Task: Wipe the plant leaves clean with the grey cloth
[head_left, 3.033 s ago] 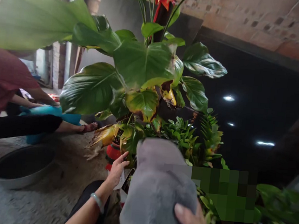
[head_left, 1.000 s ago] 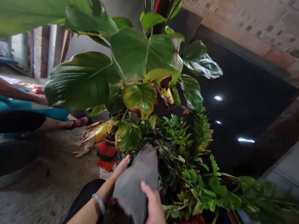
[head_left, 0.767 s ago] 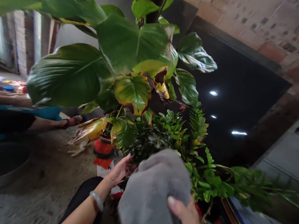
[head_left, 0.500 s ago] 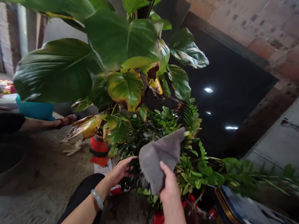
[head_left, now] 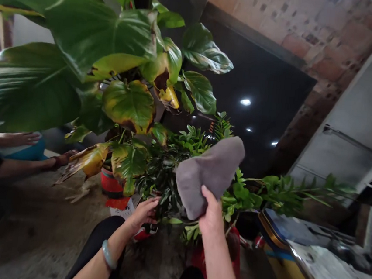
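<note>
Right hand (head_left: pixel 211 214) pinching a grey cloth (head_left: pixel 211 172), raised in front of the plants.
Thumb presses the near face close to the cloth's lower edge, other fingers are hidden behind; left hand (head_left: pixel 144 214) is half-open with fingers loosely curled, beside dark foliage (head_left: pixel 166 172), contact cannot be told; pale bracelet (head_left: pixel 108 255) encircles the left wrist; red pot (head_left: pixel 111 182) stands on the floor (head_left: pixel 31 238) beyond the left hand; black panel (head_left: pixel 259 89) stands behind the plants.
</note>
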